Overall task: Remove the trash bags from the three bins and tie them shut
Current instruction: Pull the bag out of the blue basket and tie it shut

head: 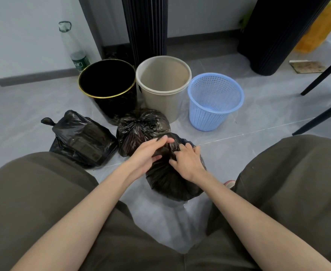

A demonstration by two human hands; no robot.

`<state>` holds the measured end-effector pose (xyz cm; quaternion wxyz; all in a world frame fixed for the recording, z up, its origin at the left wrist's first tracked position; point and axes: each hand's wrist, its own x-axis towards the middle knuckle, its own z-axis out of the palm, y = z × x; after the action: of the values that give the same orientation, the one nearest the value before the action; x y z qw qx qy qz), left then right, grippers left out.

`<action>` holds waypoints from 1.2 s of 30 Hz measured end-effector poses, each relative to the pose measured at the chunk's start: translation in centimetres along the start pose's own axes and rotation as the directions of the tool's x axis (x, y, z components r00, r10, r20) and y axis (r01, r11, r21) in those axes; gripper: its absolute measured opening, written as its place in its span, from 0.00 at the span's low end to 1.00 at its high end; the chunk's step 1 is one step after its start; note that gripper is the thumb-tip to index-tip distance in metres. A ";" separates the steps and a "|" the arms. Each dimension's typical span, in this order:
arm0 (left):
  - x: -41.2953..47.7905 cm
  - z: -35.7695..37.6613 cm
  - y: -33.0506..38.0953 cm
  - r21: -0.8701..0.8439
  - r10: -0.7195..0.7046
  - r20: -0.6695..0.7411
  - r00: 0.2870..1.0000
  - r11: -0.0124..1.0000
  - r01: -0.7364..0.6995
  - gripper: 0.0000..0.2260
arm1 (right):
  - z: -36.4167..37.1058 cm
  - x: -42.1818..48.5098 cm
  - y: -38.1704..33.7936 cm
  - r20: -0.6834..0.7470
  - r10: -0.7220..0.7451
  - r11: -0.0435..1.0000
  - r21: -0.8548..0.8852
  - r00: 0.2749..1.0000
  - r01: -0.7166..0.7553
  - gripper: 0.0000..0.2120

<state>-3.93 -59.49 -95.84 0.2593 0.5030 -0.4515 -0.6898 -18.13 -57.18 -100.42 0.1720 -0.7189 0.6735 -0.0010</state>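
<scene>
Three bins stand in a row on the floor with no bags in them: a black bin with a gold rim (108, 89), a beige bin (163, 85) and a blue mesh basket (213, 100). In front of them lie three black trash bags. The left bag (82, 139) has a knot at its upper left. The middle bag (139, 128) is gathered tight at its top. The nearest bag (170, 180) sits between my knees. My left hand (149, 155) and my right hand (188, 163) both grip its bunched top.
A clear plastic bottle (74, 47) leans on the wall at the back left. Two dark ribbed columns (145, 26) (274, 34) stand behind the bins. Black furniture legs (323, 75) slant in at the right. My knees in dark trousers flank the bag.
</scene>
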 end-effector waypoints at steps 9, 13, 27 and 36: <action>1.2 -0.8 -1.9 0.039 -0.031 -0.044 0.999 0.999 0.032 0.19 | 0.8 -0.2 -0.1 0.068 0.051 0.998 0.017 0.996 -0.052 0.18; 1.4 -2.9 -2.8 0.921 0.113 0.067 0.991 0.376 -0.105 0.30 | 0.9 -0.1 0.3 0.092 0.118 0.993 -0.011 0.989 -0.117 0.18; 1.8 -0.6 -1.3 -0.139 -0.069 0.121 0.990 0.986 0.086 0.06 | 1.7 0.3 1.3 0.172 0.230 0.953 0.162 0.958 -0.257 0.25; 2.9 -0.3 -3.8 -0.142 0.044 -0.128 0.991 0.988 -0.062 0.15 | 0.9 0.3 1.6 0.268 0.169 0.742 0.599 0.948 -0.301 0.11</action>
<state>-4.30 -60.26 -100.53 0.3413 0.5129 -0.3961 -0.6809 -19.42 -57.27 -101.74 0.4676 -0.5242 0.6989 -0.1345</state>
